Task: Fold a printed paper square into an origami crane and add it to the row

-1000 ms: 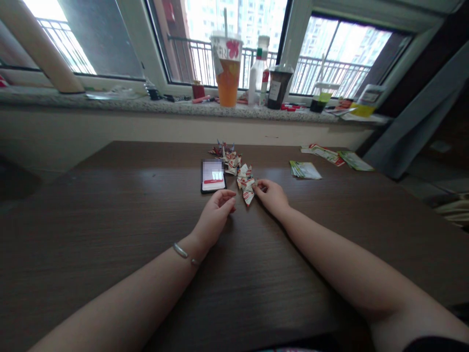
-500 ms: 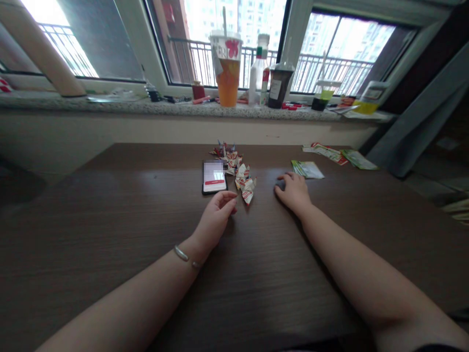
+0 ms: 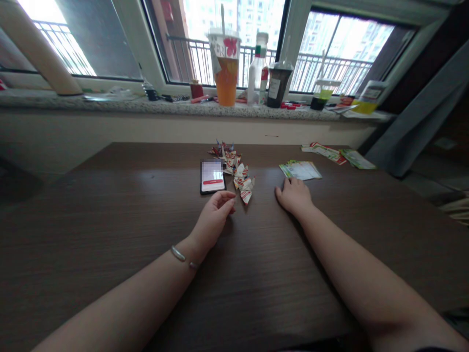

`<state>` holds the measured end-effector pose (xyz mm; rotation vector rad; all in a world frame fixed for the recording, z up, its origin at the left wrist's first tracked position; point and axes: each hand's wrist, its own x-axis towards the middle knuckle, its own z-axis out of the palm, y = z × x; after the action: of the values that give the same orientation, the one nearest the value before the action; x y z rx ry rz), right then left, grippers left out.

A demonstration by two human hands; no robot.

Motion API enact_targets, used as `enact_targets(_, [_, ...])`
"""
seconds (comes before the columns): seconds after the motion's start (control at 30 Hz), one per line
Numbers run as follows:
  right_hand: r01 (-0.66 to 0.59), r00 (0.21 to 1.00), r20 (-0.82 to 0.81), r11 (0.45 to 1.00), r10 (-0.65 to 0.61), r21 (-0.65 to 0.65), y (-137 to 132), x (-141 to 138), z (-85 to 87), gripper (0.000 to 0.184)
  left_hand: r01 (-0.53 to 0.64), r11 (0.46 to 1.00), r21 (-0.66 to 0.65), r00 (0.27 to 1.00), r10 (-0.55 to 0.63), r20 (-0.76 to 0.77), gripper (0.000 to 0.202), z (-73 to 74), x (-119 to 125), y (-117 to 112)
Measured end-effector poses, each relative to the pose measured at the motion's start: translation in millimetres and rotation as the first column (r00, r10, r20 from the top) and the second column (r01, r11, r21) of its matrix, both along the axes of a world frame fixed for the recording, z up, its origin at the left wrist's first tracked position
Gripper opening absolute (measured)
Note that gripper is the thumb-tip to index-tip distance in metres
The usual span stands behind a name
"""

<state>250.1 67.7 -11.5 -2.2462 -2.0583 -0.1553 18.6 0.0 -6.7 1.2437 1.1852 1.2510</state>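
Note:
On the brown table my left hand rests on its side, fingers loosely curled and a gap left between thumb and fingertips. Nothing shows in it. Just beyond it lie a phone with a lit screen and a row of folded paper pieces, white with red print. My right hand is palm down, its thumb apart and its fingers bent under. Its fingertips are at the near edge of some flat white-and-green packets; whether they press on them is hidden.
More flat packets lie at the table's far right. Behind the table, the stone windowsill holds a large cup of orange drink, a clear bottle, a dark cup and pens. A grey curtain hangs at right.
The white-and-green packets have spread leftward. My right hand's fingers have drawn in nearer the palm. My left hand looks the same; the whole view has shifted slightly.

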Motion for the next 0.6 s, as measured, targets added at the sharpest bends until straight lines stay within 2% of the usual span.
enact_targets(0.3, [-0.189, 0.977, 0.092, 0.982, 0.190, -0.020, -33.5, -39.3, 15.0, 0.043, 0.013, 1.000, -0.009, 1.000, -0.014, -0.023, 0.021, -1.2, -2.0, -0.1])
enact_targets(0.5, [-0.323, 0.935, 0.146, 0.946, 0.324, -0.032, -61.1, -44.2, 15.4, 0.034, 0.020, 1.000, 0.022, 0.999, -0.019, -0.040, 0.019, 2.3, -1.5, -1.9])
enact_targets(0.6, [-0.497, 0.853, 0.179, 0.868, 0.491, -0.008, -76.2, -36.5, 12.4, 0.030, 0.044, 0.998, 0.041, 0.996, -0.040, -0.084, 0.016, 2.2, 1.1, -4.3])
